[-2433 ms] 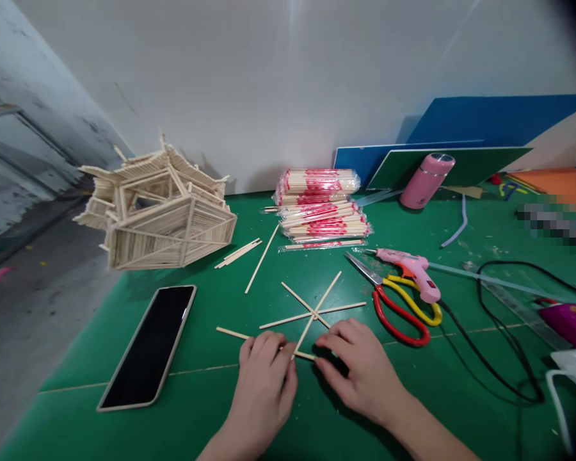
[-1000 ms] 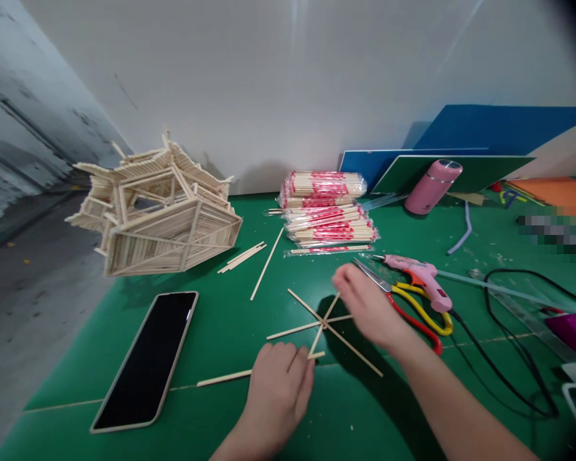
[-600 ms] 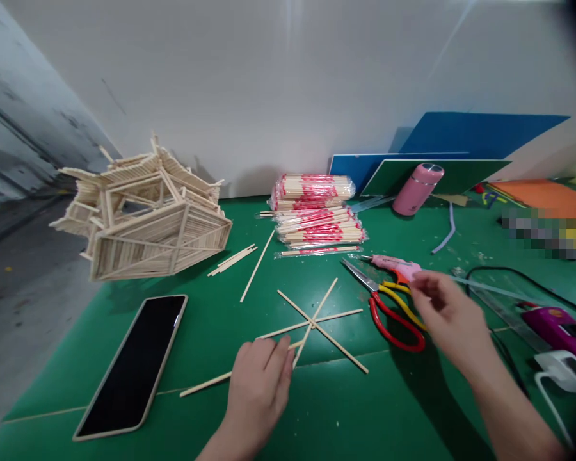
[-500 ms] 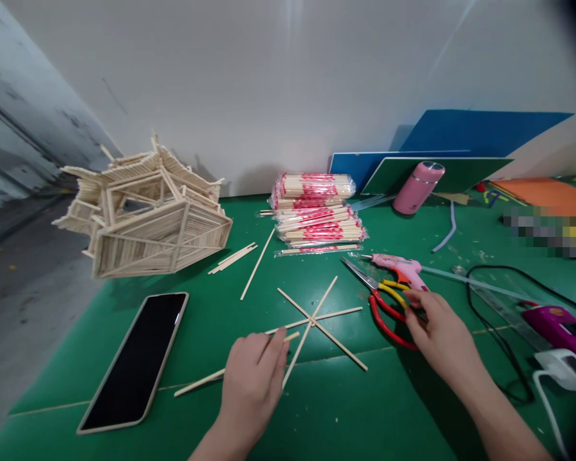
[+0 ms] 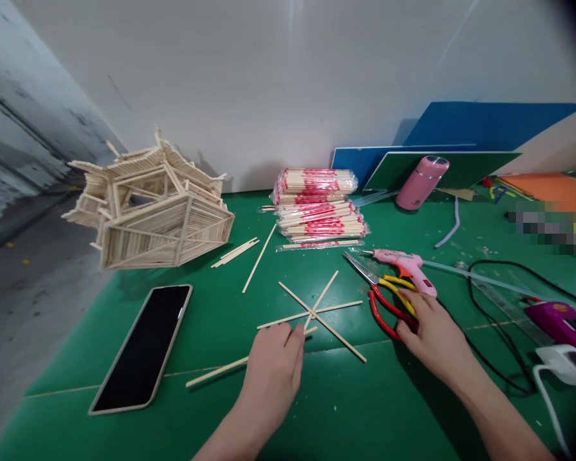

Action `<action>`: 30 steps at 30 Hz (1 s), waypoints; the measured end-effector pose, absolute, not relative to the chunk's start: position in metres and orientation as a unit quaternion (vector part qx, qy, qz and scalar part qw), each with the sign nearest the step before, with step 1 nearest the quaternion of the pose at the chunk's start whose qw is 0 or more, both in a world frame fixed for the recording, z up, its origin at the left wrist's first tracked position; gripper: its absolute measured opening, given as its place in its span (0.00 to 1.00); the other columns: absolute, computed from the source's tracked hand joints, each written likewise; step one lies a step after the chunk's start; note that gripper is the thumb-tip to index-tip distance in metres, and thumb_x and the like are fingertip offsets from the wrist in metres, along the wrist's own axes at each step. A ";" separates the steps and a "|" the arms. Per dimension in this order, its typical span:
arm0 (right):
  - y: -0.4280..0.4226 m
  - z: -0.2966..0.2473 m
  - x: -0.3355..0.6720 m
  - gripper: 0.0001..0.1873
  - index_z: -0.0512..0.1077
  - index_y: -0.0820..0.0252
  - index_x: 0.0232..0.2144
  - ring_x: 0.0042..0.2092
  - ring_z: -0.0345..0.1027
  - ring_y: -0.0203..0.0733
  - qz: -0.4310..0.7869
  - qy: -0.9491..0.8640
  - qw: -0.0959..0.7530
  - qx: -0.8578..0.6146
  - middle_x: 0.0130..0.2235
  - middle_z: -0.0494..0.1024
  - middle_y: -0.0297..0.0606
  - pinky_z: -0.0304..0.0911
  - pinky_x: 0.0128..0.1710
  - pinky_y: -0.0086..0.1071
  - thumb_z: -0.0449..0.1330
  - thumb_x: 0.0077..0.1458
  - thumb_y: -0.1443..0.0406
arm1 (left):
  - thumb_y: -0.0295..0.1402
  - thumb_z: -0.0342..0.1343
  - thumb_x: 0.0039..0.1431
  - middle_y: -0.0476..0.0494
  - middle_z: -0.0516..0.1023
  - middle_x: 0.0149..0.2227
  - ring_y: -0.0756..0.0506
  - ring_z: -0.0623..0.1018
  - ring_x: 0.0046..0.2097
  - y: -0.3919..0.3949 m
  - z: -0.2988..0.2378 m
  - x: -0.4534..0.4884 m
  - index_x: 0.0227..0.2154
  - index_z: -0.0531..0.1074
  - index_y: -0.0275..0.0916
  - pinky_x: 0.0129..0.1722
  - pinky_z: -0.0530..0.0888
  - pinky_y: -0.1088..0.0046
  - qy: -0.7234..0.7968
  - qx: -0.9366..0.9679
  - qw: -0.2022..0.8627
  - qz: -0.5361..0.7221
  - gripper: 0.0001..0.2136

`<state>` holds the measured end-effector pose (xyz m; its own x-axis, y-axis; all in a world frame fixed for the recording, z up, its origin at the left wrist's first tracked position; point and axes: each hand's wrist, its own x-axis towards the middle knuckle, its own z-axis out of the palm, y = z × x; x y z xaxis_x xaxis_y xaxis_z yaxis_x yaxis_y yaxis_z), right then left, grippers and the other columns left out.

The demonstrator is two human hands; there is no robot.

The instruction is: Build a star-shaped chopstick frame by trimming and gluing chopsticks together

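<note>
My left hand (image 5: 276, 365) is closed around a thin wooden chopstick (image 5: 216, 374), which slants low over the table and sticks out on both sides of the fist. Just beyond that hand, three chopsticks (image 5: 336, 333) lie crossed in a star shape, partly hidden by it. At the right, my right hand (image 5: 429, 330) has its fingers and thumb on the handles of the scissors (image 5: 377, 288), one yellow and one red. Their blades lie on the table, pointing away to the left. Behind the scissors rests a pink glue gun (image 5: 403, 262).
A chopstick-built model (image 5: 168, 224) stands at the back left, behind a phone (image 5: 141, 349). Wrapped chopsticks (image 5: 317, 205) are piled by the wall, with loose sticks (image 5: 235, 253) beside them. A pink bottle (image 5: 422, 182), a black cord (image 5: 470, 282) and a purple device (image 5: 557, 323) occupy the right.
My left hand has shifted right with its chopstick, nearer the crossed sticks. My right hand's fingers have come further over the scissors' handles. The whole view has shifted slightly.
</note>
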<state>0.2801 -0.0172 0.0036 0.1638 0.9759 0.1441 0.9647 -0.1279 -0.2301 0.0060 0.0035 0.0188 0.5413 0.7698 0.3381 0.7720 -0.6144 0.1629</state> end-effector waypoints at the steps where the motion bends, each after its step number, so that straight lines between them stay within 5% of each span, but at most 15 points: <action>1: -0.017 0.004 0.279 0.24 0.61 0.64 0.47 0.43 0.64 0.49 0.021 -0.646 0.129 -0.752 0.46 0.67 0.48 0.63 0.40 0.39 0.52 0.45 0.66 | 0.27 0.42 0.57 0.42 0.68 0.25 0.46 0.69 0.28 0.004 0.018 0.008 0.34 0.70 0.32 0.28 0.66 0.70 -0.438 -0.879 -0.003 -0.190 0.12; 11: -0.020 0.003 0.275 0.22 0.63 0.63 0.46 0.43 0.63 0.46 0.026 -0.639 0.152 -0.754 0.43 0.67 0.43 0.61 0.43 0.38 0.51 0.46 0.66 | 0.25 0.45 0.55 0.43 0.69 0.27 0.45 0.67 0.27 0.017 0.013 0.006 0.39 0.69 0.38 0.26 0.62 0.69 -0.439 -0.894 0.050 -0.080 0.11; 19: -0.022 -0.002 0.276 0.18 0.68 0.63 0.41 0.42 0.63 0.46 0.007 -0.649 0.175 -0.740 0.41 0.67 0.44 0.62 0.41 0.38 0.51 0.46 0.65 | 0.23 0.43 0.55 0.43 0.70 0.25 0.46 0.65 0.28 0.021 0.006 0.002 0.40 0.67 0.29 0.27 0.63 0.68 -0.400 -0.902 0.057 -0.150 0.12; 30: -0.022 -0.004 0.276 0.17 0.70 0.63 0.39 0.41 0.64 0.46 0.003 -0.648 0.180 -0.740 0.41 0.66 0.44 0.63 0.38 0.37 0.51 0.46 0.64 | 0.25 0.43 0.56 0.39 0.71 0.32 0.44 0.67 0.35 0.025 0.004 -0.002 0.36 0.70 0.33 0.32 0.65 0.68 -0.406 -0.894 -0.007 -0.190 0.10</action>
<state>0.2755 -0.0223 -0.0037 0.1606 0.9601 0.2291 0.9579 -0.0957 -0.2705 -0.0023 0.0245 0.0036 0.5985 0.7284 0.3335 0.7232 -0.6703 0.1664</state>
